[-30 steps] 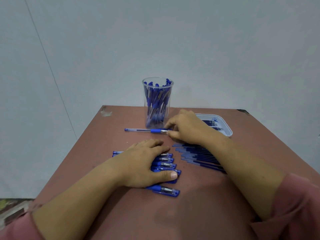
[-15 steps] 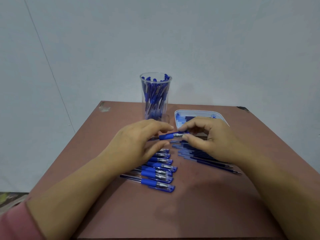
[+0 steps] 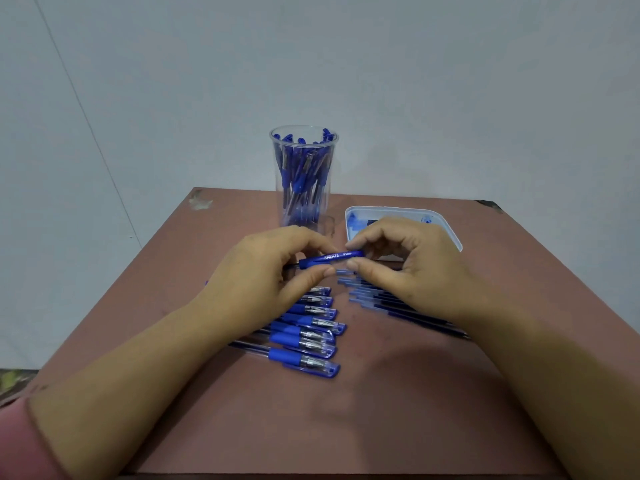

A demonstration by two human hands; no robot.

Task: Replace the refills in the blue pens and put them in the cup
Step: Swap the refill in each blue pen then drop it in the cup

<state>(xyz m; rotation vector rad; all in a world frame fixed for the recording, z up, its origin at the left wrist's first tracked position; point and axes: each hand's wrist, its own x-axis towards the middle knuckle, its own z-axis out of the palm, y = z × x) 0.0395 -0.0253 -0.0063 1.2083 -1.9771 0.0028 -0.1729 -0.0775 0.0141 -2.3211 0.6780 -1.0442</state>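
Both hands hold one pen level above the table. The left hand pinches its left part between thumb and curled fingers. The right hand pinches the glossy blue cap end, which bears white print. Behind stands a tall clear plastic cup, packed with blue pens. Capped pens with rubbery grips lie in a row below the left hand. Thin refills lie fanned under the right hand, near a shallow white tray.

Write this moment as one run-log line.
left hand: pinches pen | right hand: pinches pen's other end | pen: over table | cup: holds pens | table: pen row, refills | tray: behind right hand
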